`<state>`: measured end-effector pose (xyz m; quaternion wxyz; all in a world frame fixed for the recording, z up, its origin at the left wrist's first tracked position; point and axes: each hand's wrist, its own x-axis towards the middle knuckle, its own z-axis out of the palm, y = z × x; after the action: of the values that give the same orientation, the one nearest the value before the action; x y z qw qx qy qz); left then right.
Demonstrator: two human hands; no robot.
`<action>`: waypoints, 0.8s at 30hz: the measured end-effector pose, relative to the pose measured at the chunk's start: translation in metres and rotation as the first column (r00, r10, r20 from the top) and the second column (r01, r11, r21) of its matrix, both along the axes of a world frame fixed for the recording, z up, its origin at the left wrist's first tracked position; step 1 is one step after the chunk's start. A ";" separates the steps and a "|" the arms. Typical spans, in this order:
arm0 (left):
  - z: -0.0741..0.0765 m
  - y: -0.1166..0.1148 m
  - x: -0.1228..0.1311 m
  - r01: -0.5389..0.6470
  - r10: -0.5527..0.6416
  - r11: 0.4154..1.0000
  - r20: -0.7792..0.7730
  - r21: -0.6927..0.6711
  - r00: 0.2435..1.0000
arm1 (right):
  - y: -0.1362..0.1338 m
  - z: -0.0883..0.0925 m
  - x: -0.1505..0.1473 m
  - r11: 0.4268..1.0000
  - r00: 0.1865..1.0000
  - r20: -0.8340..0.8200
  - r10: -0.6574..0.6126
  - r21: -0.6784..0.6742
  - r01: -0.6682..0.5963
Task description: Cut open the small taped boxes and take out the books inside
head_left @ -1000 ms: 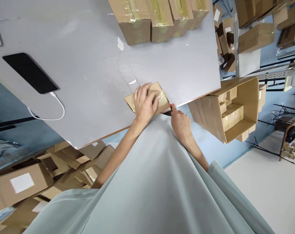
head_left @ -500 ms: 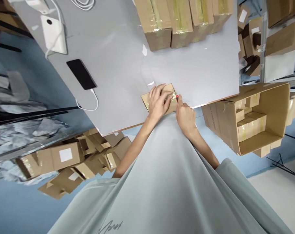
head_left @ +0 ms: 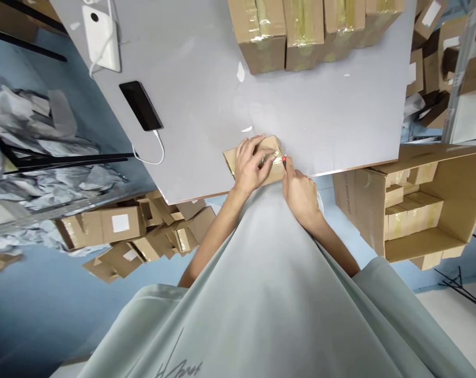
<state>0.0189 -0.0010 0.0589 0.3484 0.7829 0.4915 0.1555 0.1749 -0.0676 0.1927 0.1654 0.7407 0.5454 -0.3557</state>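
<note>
A small flat cardboard box [head_left: 272, 148] with clear tape across its top lies at the near edge of the grey table [head_left: 206, 100]. My left hand [head_left: 250, 164] rests on top of it, fingers spread and pressing down. My right hand [head_left: 299, 193] is closed round a small red-tipped tool [head_left: 284, 160], whose tip touches the box's right end at the tape.
A row of taped boxes [head_left: 304, 29] stands at the table's far side. A black phone [head_left: 140, 105] on a white cable and a white power bank [head_left: 101, 38] lie at the left. A large open carton [head_left: 419, 202] of small boxes sits right of the table; loose boxes [head_left: 135, 231] pile on the floor left.
My right hand rose from below the table edge to the box's right end, bringing the red tool against the tape. The left hand stayed on the box. The view shifted.
</note>
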 end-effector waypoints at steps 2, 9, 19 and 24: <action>0.000 -0.001 0.000 -0.009 0.009 1.000 0.006 -0.006 1.000 | 0.006 -0.004 0.000 1.000 1.000 -0.010 0.000 0.010 0.000; -0.005 -0.004 -0.001 -0.002 0.002 1.000 0.056 -0.001 0.998 | 0.006 -0.005 -0.012 1.000 0.997 0.074 -0.002 -0.020 0.003; -0.001 -0.003 0.001 0.040 -0.039 0.999 0.145 0.001 0.989 | 0.010 0.002 -0.022 0.995 0.986 0.158 -0.059 -0.065 0.070; -0.004 -0.001 0.002 0.038 -0.037 0.999 0.185 0.000 0.982 | -0.005 0.001 -0.021 0.985 0.977 0.191 -0.093 -0.123 0.118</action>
<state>0.0211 -0.0021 0.0554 0.3968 0.7736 0.4423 0.2203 0.1535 -0.0728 0.1937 0.2454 0.7858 0.4623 -0.3296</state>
